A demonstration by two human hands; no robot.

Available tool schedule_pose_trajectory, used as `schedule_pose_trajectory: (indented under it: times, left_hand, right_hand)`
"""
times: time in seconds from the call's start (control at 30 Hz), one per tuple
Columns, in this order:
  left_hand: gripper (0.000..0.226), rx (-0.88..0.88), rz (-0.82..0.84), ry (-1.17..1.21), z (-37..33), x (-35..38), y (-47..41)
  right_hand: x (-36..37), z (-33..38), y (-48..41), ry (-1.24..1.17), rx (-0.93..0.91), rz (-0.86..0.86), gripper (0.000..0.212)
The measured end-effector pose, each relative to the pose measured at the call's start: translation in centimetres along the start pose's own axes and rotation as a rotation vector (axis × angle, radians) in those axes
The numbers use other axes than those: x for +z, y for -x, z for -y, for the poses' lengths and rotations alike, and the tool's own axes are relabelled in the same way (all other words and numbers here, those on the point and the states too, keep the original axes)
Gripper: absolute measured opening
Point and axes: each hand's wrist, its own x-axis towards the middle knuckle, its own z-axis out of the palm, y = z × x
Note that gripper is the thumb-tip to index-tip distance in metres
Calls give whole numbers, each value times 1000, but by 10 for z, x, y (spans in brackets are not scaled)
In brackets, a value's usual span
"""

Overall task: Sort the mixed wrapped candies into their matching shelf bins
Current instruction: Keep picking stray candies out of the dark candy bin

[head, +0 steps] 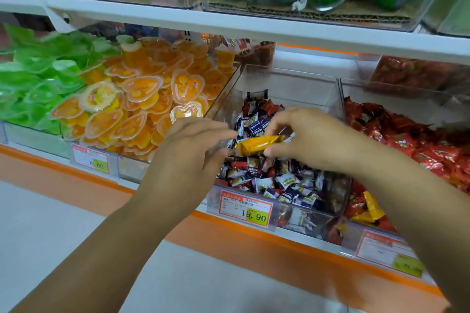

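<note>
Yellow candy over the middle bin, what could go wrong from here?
The right hand pinches the yellow candy by one end only, above the middle bin; a slip would likely drop it among the dark blue candies. Yellow wrappers also lie among the red candies in the right bin, so it could easily land in another wrong bin.

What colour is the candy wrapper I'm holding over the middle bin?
Yellow-orange; the candy in the right hand shows best in the head view.
</note>
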Motion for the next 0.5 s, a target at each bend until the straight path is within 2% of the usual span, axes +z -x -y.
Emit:
schedule_pose_trajectory:
  times: [0.07, 0.13, 0.17, 0.27, 0.33, 0.4, 0.5]
  left_hand:
    - [36, 5, 19, -16, -4, 1, -2]
    - [53, 16, 68, -78, -10, 3, -3]
    - [54, 18, 79, -102, -14, 3, -4]
    - [31, -6, 88, -81, -20, -5, -7]
    - [20, -34, 72, -20, -15, -14, -7]
    - [10, -124, 39, 83, -7, -24, -4]
    - [33, -213, -45, 202, 0, -33, 3]
  right_hand:
    - [-10, 3, 7, -86, -20, -63, 18]
    - [-11, 11, 11, -170, -75, -60, 17]
    - [-8, 16, 11, -208, -114, -51, 16]
    - [-2, 24, 8, -360, -167, -43, 12]
    - [-2, 18, 3, -540, -113, -19, 9]
    - [1, 9, -3, -636, -8, 55, 11]
    - [26, 8, -8, -573, 79, 324, 15]
